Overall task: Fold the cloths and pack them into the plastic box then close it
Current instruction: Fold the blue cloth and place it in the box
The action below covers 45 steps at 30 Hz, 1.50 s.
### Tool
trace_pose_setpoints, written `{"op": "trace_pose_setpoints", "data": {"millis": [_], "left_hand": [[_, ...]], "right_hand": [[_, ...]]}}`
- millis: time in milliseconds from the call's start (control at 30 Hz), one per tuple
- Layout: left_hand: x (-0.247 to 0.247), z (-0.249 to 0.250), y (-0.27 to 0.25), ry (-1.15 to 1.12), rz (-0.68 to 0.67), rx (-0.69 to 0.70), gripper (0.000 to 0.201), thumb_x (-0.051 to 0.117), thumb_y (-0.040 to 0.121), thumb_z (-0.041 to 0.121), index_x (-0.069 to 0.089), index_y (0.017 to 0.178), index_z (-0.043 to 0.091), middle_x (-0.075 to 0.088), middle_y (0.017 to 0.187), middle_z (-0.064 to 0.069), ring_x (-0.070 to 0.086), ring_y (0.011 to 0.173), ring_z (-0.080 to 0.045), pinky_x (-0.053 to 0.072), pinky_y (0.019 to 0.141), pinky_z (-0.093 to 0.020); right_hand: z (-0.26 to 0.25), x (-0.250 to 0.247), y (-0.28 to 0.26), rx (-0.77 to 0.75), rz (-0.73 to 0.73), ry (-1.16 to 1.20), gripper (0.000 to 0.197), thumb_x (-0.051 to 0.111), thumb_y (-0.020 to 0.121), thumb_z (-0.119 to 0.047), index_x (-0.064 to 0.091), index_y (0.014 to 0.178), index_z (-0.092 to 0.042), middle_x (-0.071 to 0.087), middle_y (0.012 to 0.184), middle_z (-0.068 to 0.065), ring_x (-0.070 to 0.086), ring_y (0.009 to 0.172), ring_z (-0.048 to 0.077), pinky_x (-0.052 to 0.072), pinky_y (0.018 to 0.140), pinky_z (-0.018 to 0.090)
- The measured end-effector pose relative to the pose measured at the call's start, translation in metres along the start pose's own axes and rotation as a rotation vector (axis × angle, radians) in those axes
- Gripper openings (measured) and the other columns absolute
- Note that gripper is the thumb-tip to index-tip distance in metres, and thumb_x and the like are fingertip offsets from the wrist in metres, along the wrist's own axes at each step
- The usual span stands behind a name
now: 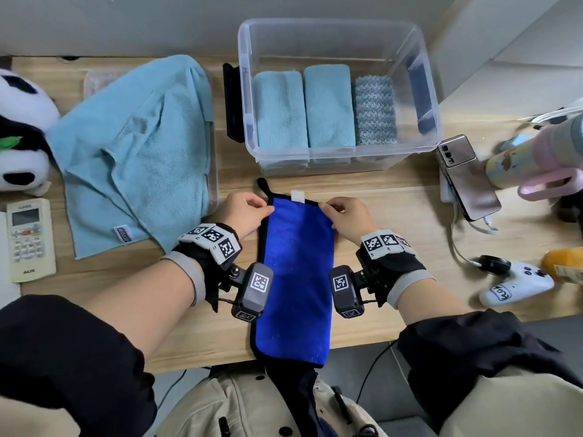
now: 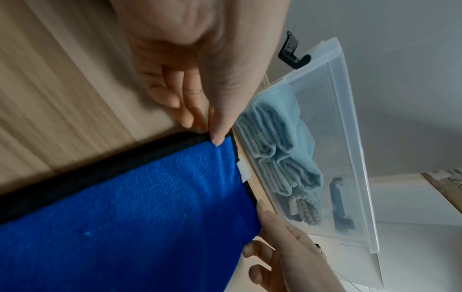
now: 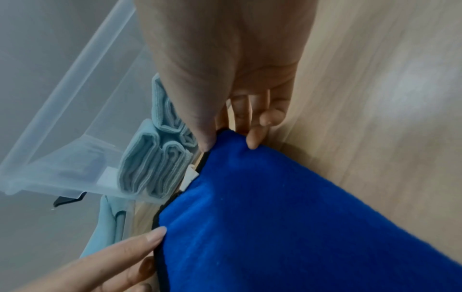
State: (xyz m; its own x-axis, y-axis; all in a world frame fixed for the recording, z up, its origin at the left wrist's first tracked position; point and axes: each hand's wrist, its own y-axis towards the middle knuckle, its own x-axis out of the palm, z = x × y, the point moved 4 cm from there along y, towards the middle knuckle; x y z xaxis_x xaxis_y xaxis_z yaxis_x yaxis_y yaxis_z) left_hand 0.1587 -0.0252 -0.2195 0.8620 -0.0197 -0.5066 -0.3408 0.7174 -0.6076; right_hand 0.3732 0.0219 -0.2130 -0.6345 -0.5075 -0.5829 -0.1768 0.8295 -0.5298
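A dark blue cloth (image 1: 296, 272) with black trim lies folded into a long strip on the wooden table, its near end hanging over the table edge. My left hand (image 1: 249, 212) pinches its far left corner (image 2: 217, 142). My right hand (image 1: 340, 216) pinches the far right corner (image 3: 232, 138). Just beyond stands the clear plastic box (image 1: 426, 89), open, with two folded light blue cloths (image 1: 303, 108) and a knitted grey-blue cloth (image 1: 375, 110) standing in it. An unfolded light blue towel (image 1: 138, 152) lies at the left, over what looks like the box's lid (image 1: 214, 171).
A panda plush (image 1: 22, 130) and a remote control (image 1: 30, 239) sit at the far left. A phone (image 1: 467, 175), a bottle (image 1: 533, 152), a white game controller (image 1: 517, 282) and cables crowd the right side. A black latch (image 1: 233, 105) hangs on the box's left wall.
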Motion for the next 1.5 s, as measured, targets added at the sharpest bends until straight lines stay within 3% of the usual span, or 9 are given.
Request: {"op": "trace_pose_setpoints", "data": {"millis": [233,467,633,767,967,1100,1200,1333,1500], "left_hand": [[-0.001,-0.009,-0.008,0.176,0.039,-0.004,0.021,0.073,0.074,0.033,0.065,0.056,0.026,0.068,0.070,0.011,0.065,0.076,-0.015,0.056,0.076,-0.033],[0.004,0.002,-0.011,0.233,0.104,0.068,0.020,0.074,0.075,0.031,0.064,0.092,0.024,0.068,0.082,0.008,0.063,0.079,-0.014,0.043,0.070,-0.023],[0.020,0.001,-0.006,0.226,-0.025,0.017,0.046,0.076,0.074,0.022,0.036,0.051,0.020,0.042,0.054,-0.001,0.041,0.056,-0.020,0.034,0.058,-0.027],[0.012,0.010,-0.004,0.150,-0.001,0.012,0.029,0.071,0.080,0.027,0.050,0.063,0.015,0.048,0.060,0.000,0.044,0.057,-0.018,0.032,0.052,-0.025],[0.004,0.008,0.004,0.142,0.031,0.044,0.033,0.069,0.078,0.044,0.059,0.094,0.017,0.058,0.085,0.003,0.055,0.083,-0.018,0.043,0.074,-0.027],[-0.002,-0.008,-0.007,0.121,0.048,0.020,0.031,0.072,0.071,0.051,0.060,0.073,0.023,0.060,0.074,0.009,0.059,0.077,-0.016,0.050,0.076,-0.029],[0.005,-0.030,-0.018,0.153,-0.097,-0.054,0.025,0.075,0.071,0.043,0.066,0.067,0.020,0.070,0.082,0.002,0.062,0.078,-0.018,0.050,0.080,-0.029],[0.009,-0.046,-0.044,0.184,-0.276,-0.149,0.030,0.073,0.078,0.030,0.066,0.062,0.006,0.059,0.058,-0.007,0.041,0.041,-0.014,0.035,0.049,-0.022],[0.014,-0.058,-0.068,0.321,-0.423,-0.214,0.029,0.070,0.081,0.031,0.061,0.066,0.008,0.055,0.037,0.007,0.037,0.030,-0.005,0.027,0.036,-0.015]], "right_hand": [[-0.001,-0.008,0.006,-0.014,0.114,-0.129,0.017,0.068,0.083,-0.029,0.069,0.090,-0.014,0.057,0.072,-0.006,0.052,0.076,0.014,0.037,0.061,0.022],[0.003,-0.001,0.006,0.017,0.164,-0.111,0.014,0.071,0.077,-0.020,0.057,0.077,-0.019,0.051,0.064,-0.013,0.054,0.070,0.018,0.039,0.062,0.025],[0.001,-0.003,0.005,0.010,0.178,-0.027,0.012,0.069,0.078,-0.013,0.058,0.076,-0.017,0.058,0.069,-0.006,0.055,0.071,0.016,0.044,0.063,0.023],[-0.006,-0.009,0.009,-0.022,0.229,0.075,0.025,0.064,0.082,-0.006,0.052,0.067,-0.022,0.054,0.066,-0.012,0.053,0.069,0.011,0.037,0.059,0.018],[-0.007,-0.007,0.009,-0.057,0.268,0.041,0.012,0.062,0.081,-0.007,0.062,0.088,-0.016,0.051,0.078,-0.009,0.055,0.081,0.014,0.037,0.069,0.020],[-0.002,0.004,-0.007,-0.117,0.149,0.068,0.009,0.064,0.082,-0.009,0.068,0.084,-0.016,0.054,0.066,-0.012,0.049,0.057,0.003,0.038,0.056,0.009],[0.005,0.017,-0.024,-0.115,0.018,0.074,0.009,0.066,0.083,-0.010,0.070,0.086,-0.017,0.062,0.073,-0.006,0.052,0.061,0.005,0.043,0.064,0.012],[0.012,0.030,-0.045,-0.101,-0.067,0.107,0.011,0.065,0.084,-0.011,0.069,0.084,-0.020,0.067,0.081,-0.003,0.056,0.069,0.010,0.046,0.067,0.017],[0.016,0.043,-0.061,-0.081,-0.125,0.071,0.008,0.063,0.087,-0.015,0.069,0.092,-0.018,0.069,0.095,-0.002,0.062,0.086,0.014,0.046,0.072,0.016]]}}
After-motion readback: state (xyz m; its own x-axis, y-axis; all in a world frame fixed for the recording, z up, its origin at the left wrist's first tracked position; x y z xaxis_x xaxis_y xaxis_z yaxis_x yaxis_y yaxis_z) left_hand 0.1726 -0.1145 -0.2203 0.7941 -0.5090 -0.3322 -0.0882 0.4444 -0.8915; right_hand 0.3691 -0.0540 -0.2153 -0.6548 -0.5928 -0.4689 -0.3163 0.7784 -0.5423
